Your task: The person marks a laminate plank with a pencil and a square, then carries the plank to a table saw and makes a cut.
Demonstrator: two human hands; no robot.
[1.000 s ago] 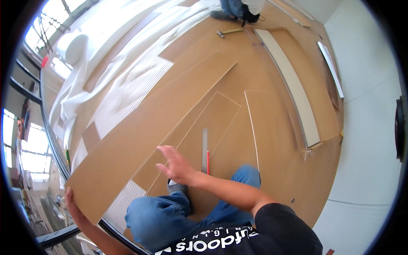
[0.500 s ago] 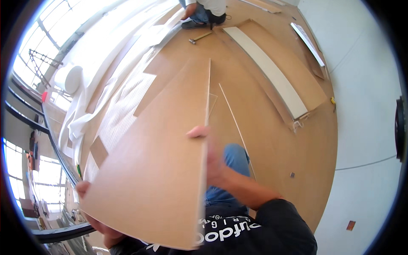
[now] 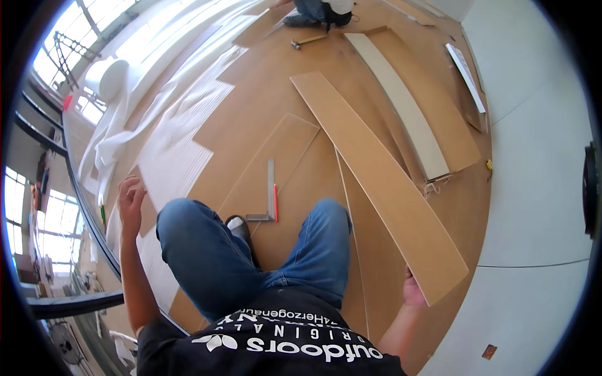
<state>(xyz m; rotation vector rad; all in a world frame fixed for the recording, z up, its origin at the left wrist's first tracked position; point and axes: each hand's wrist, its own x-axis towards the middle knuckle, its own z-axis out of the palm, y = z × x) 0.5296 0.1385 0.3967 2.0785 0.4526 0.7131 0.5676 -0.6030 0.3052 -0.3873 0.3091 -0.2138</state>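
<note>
The right hand (image 3: 412, 292), fingers partly hidden under a brown plank (image 3: 384, 182), has its grip pinching the plank's edge at lower right. The plank slants to upper centre, covering some floor (image 3: 454, 213). The left hand (image 3: 130, 195), at left, has its grip loosely spread. The top edge cuts off a co-worker (image 3: 310, 9). A metal square (image 3: 271, 188) and red pencil (image 3: 276, 203) lie near centre.

Bright daylight floods in through windows (image 3: 61, 222) at left, washing out their panes and glaring on the white sheet (image 3: 160, 56). Straight edges bow toward the black rim; the middle looks fairly sharp.
</note>
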